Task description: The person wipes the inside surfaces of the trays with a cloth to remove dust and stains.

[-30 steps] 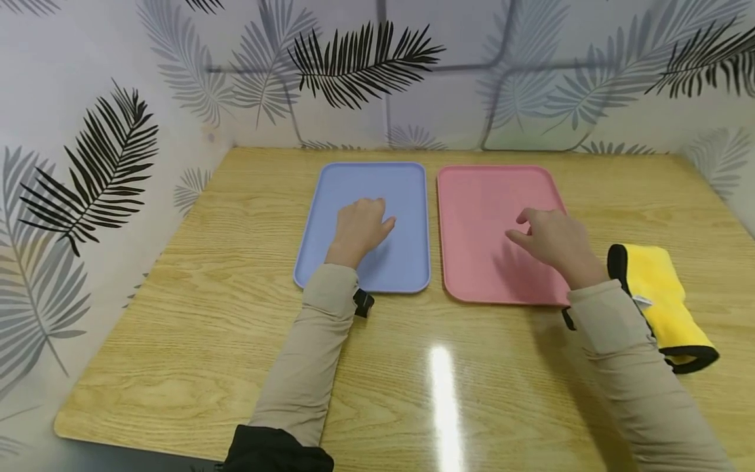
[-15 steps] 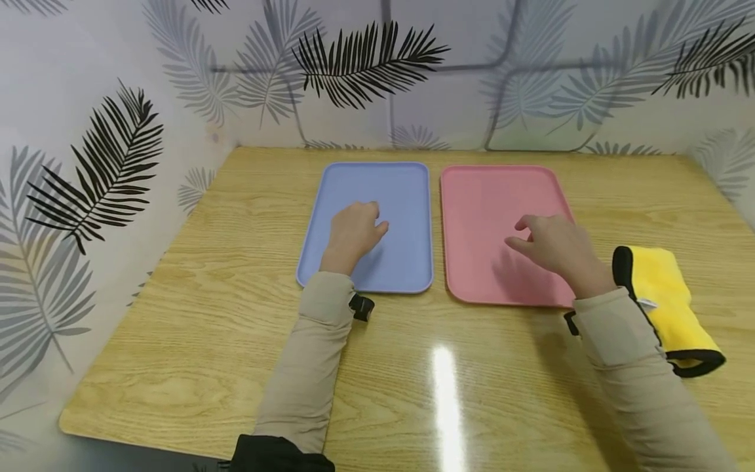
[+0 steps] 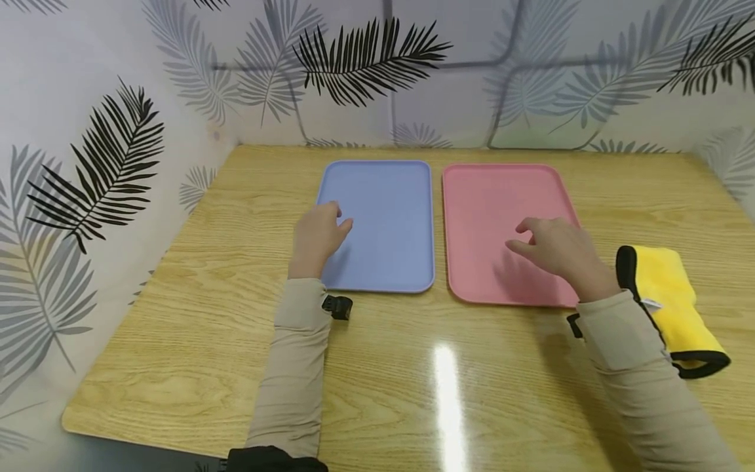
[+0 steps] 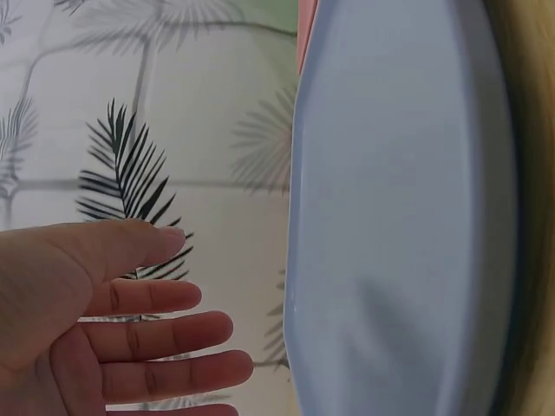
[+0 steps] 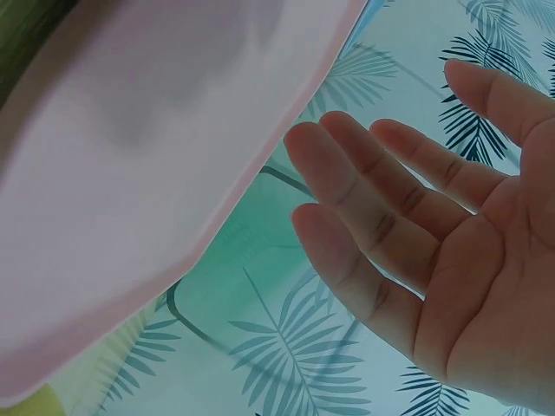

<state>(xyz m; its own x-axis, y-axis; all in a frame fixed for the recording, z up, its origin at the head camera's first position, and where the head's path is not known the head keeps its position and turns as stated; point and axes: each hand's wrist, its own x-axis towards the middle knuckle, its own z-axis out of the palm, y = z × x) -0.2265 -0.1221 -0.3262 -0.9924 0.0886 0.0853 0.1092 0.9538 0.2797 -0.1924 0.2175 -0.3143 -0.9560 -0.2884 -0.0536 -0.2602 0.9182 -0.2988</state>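
Observation:
My left hand [image 3: 318,237] hovers above the left edge of a blue tray [image 3: 386,229], holding nothing. In the left wrist view its fingers [image 4: 165,334] are nearly straight and apart from the tray. Over the right part of a pink tray [image 3: 483,223] hangs my right hand [image 3: 557,249], also with nothing in it. The right wrist view shows that palm with its fingers [image 5: 381,225] loosely bent and spread. Both trays lie flat side by side with a narrow gap between them.
A folded yellow cloth [image 3: 672,305] with black edging lies right of the pink tray, partly behind my right sleeve. The wooden table [image 3: 194,314] meets a leaf-patterned wall covering [image 3: 448,118] at the back and left. A light reflection crosses the table's front.
My left hand has moved left, from over the middle of the blue tray to its left edge. The right hand stays nearly where it was. Trays and cloth have not moved.

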